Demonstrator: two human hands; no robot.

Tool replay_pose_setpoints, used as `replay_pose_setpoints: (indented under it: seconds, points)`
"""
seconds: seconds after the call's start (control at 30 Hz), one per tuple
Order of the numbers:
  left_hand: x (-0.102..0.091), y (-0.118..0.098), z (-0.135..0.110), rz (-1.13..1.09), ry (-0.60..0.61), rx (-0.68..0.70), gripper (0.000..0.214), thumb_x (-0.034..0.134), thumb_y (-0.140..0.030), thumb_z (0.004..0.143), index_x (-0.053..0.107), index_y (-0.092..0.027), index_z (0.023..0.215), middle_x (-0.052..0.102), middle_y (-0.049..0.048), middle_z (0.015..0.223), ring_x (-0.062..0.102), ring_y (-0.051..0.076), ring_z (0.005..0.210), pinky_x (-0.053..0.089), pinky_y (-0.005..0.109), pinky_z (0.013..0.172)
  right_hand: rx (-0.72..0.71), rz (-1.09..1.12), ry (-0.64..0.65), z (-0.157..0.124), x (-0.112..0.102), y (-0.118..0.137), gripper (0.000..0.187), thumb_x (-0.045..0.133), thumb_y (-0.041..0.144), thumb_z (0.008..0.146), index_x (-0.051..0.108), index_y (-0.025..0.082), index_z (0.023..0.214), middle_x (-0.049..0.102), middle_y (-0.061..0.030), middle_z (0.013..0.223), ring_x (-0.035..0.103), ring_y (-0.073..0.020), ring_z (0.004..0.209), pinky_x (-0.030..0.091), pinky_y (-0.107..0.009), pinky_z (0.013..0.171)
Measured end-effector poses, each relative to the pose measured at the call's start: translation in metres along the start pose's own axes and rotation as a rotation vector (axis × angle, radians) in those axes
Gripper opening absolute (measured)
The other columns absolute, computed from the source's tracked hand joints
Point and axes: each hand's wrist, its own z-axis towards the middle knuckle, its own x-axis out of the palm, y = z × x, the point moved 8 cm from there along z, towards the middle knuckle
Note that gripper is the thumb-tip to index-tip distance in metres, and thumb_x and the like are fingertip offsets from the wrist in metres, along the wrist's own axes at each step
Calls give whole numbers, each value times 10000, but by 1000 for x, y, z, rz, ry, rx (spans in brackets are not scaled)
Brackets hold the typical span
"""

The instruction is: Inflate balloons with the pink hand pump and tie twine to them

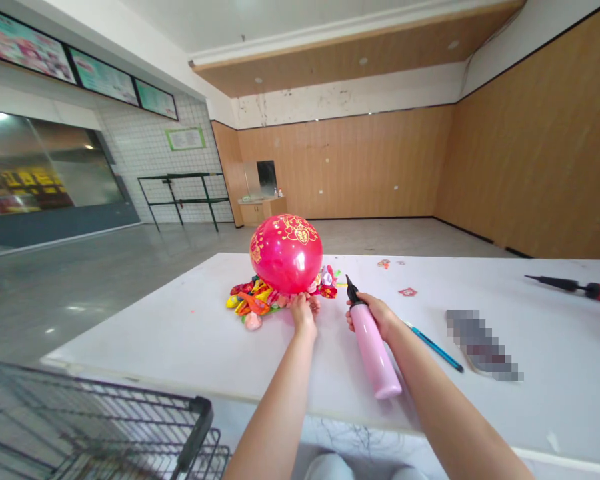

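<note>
My left hand point(305, 312) is closed at the underside of an inflated red balloon point(287, 252) with gold printing, pinching it near its neck; the neck itself is hidden by the fingers. Around and behind that hand lies a pile of colourful deflated balloons point(253, 297) on the white table point(180, 327). In my right hand point(377, 312) is a pink balloon pump point(375, 353), gripped near its black top. Its black nozzle points up and away from me, apart from the balloon.
To the right lie a blue pen point(437, 349), a pixelated flat object point(483, 347) and a red-and-black pump point(585, 288). Small red stickers point(408, 292) lie farther back. A black wire cart point(130, 420) stands at the table's front left.
</note>
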Motion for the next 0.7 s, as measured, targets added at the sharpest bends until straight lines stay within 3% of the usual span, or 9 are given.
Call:
replay_pose_setpoints:
  seconds: [0.2, 0.33, 0.43, 0.57, 0.7]
  points:
    - [-2, 1, -1, 21, -9, 12, 145, 506, -308, 764, 431, -203, 699, 506, -34, 479, 475, 107, 393, 324, 194, 414, -51, 4, -13, 2, -1, 1, 152, 414, 245, 835, 540, 165, 866, 608, -59, 617, 626, -207, 591, 549, -394, 630]
    - [-2, 0, -2, -7, -13, 20, 140, 499, -300, 757, 416, -208, 690, 496, -40, 459, 465, 106, 384, 319, 194, 412, -222, -458, -86, 3, -3, 20, 56, 506, 198, 738, 538, 153, 741, 614, -68, 680, 621, -184, 664, 531, -328, 671]
    - [-4, 1, -2, -25, -22, 24, 152, 512, -311, 744, 414, -208, 690, 495, -45, 457, 473, 103, 388, 320, 188, 413, -326, -736, -207, 10, -7, 35, 126, 608, 273, 723, 560, 157, 731, 599, -38, 663, 596, -170, 664, 491, -279, 629]
    - [-4, 2, -1, -17, -21, 31, 191, 534, -351, 731, 419, -206, 684, 501, -46, 462, 474, 98, 384, 319, 182, 408, -350, -1055, -409, 25, -11, 55, 198, 713, 302, 628, 570, 165, 630, 590, -36, 613, 617, -229, 754, 449, -286, 643]
    - [-5, 3, 2, -19, -27, 43, 237, 553, -389, 716, 412, -205, 669, 501, -42, 450, 461, 95, 369, 321, 183, 399, -318, -1349, -497, 37, -1, 67, 222, 759, 232, 525, 672, 175, 721, 700, -94, 819, 646, -303, 917, 458, -325, 734]
